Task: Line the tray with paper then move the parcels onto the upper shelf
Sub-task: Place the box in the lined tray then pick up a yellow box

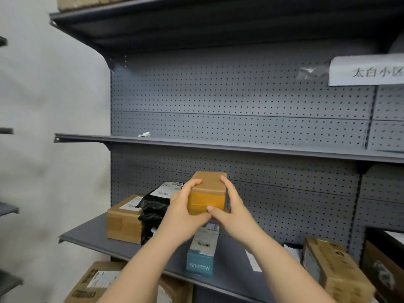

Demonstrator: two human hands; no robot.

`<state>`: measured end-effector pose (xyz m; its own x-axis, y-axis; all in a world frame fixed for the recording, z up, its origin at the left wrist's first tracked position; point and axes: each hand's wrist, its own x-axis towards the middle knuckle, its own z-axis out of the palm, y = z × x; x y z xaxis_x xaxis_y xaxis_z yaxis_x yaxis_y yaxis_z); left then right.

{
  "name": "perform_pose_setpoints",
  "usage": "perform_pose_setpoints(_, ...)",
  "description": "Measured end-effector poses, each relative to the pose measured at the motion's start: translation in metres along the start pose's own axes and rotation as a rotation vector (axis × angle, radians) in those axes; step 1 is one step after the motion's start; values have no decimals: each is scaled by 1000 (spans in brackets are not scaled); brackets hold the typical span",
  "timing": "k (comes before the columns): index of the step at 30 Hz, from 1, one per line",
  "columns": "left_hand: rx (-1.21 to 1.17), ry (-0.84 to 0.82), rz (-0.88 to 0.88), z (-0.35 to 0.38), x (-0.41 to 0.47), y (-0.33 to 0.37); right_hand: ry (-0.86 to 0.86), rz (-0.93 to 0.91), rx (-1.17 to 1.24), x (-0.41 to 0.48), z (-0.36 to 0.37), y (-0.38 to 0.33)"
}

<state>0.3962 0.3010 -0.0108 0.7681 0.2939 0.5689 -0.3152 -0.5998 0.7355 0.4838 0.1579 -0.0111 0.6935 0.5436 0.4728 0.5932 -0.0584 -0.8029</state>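
A small brown taped parcel (pixel 207 191) is held in the air between both hands, above the lower shelf (pixel 91 235). My left hand (pixel 185 206) grips its left side and my right hand (pixel 229 206) grips its right side and bottom edge. The upper shelf (pixel 240 147) runs across above the parcel and carries only a small white scrap (pixel 144 134). On the lower shelf lie a cardboard box (pixel 123 219), a black plastic bag parcel (pixel 155 206) and a teal and white box (pixel 202 252). No tray or lining paper is in sight.
A large cardboard box (pixel 334 270) sits at the right end of the lower shelf. More boxes (pixel 96 283) stand below. A top shelf (pixel 196 20) overhangs above. A white paper sign (pixel 367 69) hangs on the pegboard (pixel 240 99). A white wall is at the left.
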Motion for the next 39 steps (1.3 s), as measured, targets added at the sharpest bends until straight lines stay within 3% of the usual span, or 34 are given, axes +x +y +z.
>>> perform_pose_setpoints(9, 197, -25, 198, -33, -2, 88, 30, -133, -117, -20, -56, -78)
perform_pose_setpoints(19, 171, 53, 342, -53, 75, 156, 140, -234, -266, 22, -105, -158)
perform_pose_setpoints(29, 107, -16, 210, 0, 191, 113, 199, -84, -434, 124, -125, -121)
perform_pose_setpoints(39, 77, -39, 166, 11, 211, 82, 298, -32, -519, 140, -112, -95)
